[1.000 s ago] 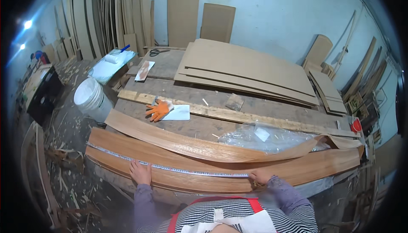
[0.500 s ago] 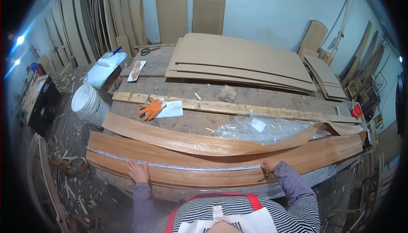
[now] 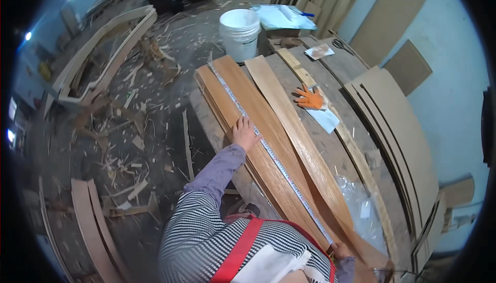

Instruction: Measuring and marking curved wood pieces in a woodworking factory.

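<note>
A white tape measure (image 3: 281,167) is stretched lengthwise along a stack of long brown wood-grain veneer sheets (image 3: 235,74). My left hand (image 3: 245,134) lies on the top sheet with its fingers and thumb apart, touching the tape. At the tape's near right end, my right hand (image 3: 341,251) is closed round it; the sleeve and the lower rim of the picture partly hide this hand. Beside the stack, a loose veneer strip (image 3: 292,123) bends up along its edge. The tape's far end reaches the stack's far end.
Beyond the strip are a wooden batten (image 3: 356,151), an orange glove (image 3: 310,98), a white paper (image 3: 324,120) and clear plastic wrap (image 3: 364,210). Large brown boards (image 3: 398,143) lie stacked at right. White buckets (image 3: 240,32) stand past the table end; offcuts litter the floor (image 3: 170,102).
The view has swung left, so the table now runs diagonally and more floor shows. My left hand still rests on the tape, and my right hand still grips its near end.
</note>
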A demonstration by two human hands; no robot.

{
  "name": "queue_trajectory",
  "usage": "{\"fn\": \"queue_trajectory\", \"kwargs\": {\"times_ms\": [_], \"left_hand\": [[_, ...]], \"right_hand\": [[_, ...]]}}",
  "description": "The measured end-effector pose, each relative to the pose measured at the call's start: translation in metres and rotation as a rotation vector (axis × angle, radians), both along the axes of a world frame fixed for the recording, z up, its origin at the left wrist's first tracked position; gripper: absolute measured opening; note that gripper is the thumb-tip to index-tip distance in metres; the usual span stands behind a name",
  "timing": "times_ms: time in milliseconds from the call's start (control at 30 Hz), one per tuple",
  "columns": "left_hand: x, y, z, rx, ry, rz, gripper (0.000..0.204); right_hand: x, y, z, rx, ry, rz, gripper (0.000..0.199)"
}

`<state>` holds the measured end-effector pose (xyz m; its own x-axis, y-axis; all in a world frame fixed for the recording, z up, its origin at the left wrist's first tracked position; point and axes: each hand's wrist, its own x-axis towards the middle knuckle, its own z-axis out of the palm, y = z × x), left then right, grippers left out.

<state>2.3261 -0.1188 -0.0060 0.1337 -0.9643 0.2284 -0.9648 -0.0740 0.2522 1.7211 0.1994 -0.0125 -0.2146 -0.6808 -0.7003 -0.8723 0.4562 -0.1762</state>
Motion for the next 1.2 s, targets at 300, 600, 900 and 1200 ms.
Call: {"fn": "queue_trajectory", "kwargs": {"times_ms": [300,600,900,1200], "left_hand": [[-0.002,0.006,0.009,0.008,0.016,0.027,0.082],[-0.004,0.004,0.016,0.037,0.03,0.001,0.08],[0.008,-0.001,0.004,0.045,0.09,-0.141,0.064],[-0.006,-0.002,0.007,0.197,-0.146,-0.086,0.07]], "right_hand": [[0.013,-0.009,0.024,0.069,-0.034,-0.02,0.039],[0.01,0.0,0.014,-0.045,-0.01,-0.056,0.036],[0.023,-0.001,0.02,-0.116,0.106,0.069,0.038],[0.029,-0.004,0.018,-0.104,0.026,-0.031,0.04]]}}
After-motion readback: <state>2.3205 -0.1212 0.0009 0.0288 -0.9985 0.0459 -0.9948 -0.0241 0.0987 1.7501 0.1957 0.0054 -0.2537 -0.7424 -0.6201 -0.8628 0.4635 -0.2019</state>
